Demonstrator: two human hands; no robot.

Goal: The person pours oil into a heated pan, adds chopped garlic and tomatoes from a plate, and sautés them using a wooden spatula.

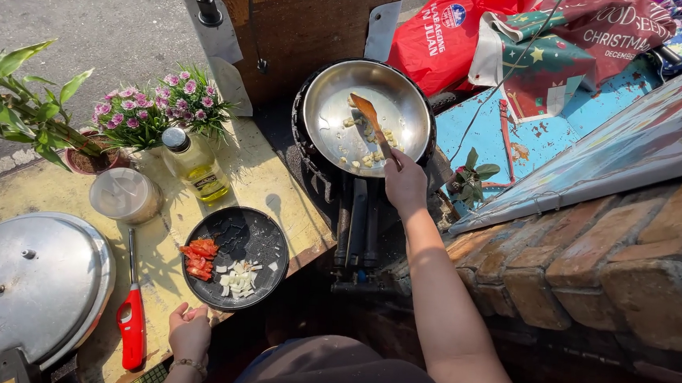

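Note:
My right hand (404,183) grips a wooden spatula (370,121) whose blade rests inside a steel frying pan (336,140) among several pale chopped pieces. The pan sits on a black burner (357,216). My left hand (190,330) lies on the yellow tabletop's front edge, fingers loosely curled, holding nothing, just below a black plate (255,237). The plate carries sliced tomato (199,258) and chopped white onion (238,281).
A red stick lighter (133,321) lies left of my left hand. A large metal lid (28,283) fills the left corner. A clear jar (125,195), an oil bottle (196,167) and potted pink flowers (157,109) stand behind. A brick wall (612,271) runs on the right.

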